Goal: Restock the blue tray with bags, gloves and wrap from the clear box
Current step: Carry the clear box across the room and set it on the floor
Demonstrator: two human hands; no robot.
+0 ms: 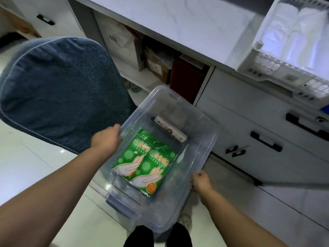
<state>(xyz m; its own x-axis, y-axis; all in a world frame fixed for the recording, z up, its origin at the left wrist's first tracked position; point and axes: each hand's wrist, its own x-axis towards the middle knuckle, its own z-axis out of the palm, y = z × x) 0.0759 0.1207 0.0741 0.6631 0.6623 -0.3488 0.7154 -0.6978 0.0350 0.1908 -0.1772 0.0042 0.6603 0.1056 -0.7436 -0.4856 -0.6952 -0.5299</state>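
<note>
Left hand (106,139) clamps the clear box (204,150) at its left rim; right hand (202,182) clamps the right rim; between them, inside, lie two green glove packs (142,161) side by side; beyond these, a wrap roll (169,129).

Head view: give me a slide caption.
Left hand and right hand grip clear box holding glove packs and wrap.
</note>
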